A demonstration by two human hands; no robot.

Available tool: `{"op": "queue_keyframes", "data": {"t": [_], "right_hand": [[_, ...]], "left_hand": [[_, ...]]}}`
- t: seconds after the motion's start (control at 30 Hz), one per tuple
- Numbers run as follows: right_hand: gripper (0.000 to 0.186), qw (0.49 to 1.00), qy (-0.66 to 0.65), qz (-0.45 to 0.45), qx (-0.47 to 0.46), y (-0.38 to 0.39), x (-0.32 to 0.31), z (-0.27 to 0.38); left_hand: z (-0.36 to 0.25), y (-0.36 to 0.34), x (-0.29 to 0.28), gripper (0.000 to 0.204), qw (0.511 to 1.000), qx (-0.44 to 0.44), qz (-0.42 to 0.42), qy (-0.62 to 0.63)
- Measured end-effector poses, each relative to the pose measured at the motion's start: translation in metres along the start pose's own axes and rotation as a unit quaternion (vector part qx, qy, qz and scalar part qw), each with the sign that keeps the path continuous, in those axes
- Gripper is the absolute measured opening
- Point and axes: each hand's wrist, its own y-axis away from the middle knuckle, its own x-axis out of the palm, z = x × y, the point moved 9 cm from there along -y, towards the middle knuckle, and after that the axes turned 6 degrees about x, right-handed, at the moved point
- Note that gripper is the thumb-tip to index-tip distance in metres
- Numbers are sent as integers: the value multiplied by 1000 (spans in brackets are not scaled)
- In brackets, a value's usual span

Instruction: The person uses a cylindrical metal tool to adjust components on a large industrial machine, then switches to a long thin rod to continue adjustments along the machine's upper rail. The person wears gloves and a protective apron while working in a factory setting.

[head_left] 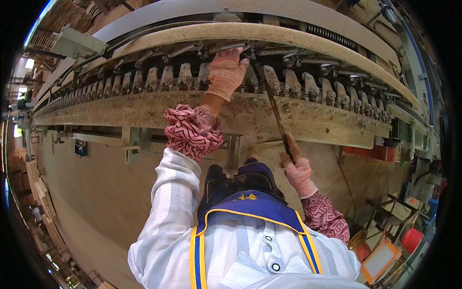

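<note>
My right hand (297,171), in a pale pink work glove, is closed round the lower end of a long dark metal bar (273,103). The bar slants up and left, and its far end meets the bolts and springs under the machine's curved rail. Beside that end, my left hand (225,72), also gloved, reaches in over a row of upright metal brackets (269,79). Its fingers are bent at the end of a coil spring (226,47); what they grip is partly hidden.
A long dusty beam (298,115) crosses in front of me below the brackets. The curved rail (231,31) runs above the springs. Stacked boards (43,192) lie at the far left. An orange-framed panel (380,260) and a red spool-like object (412,239) are at the lower right.
</note>
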Motion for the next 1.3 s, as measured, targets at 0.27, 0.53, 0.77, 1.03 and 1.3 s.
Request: {"op": "queue_keyframes", "data": {"t": [0.27,0.53,0.77,1.03,1.3], "right_hand": [[59,983,158,-76,45,4,12,41],[53,947,237,-145,164,21,45,70],[52,961,181,-147,145,5,48,60],[53,956,182,-151,172,6,49,61],[51,948,201,-156,191,13,44,61]], "left_hand": [[-10,-9,-1,52,987,-26,156,24],[-3,-17,20,50,985,5,162,53],[-4,-19,21,55,984,15,175,22],[2,-15,23,58,982,4,178,62],[-3,-14,14,56,984,-1,163,74]]}}
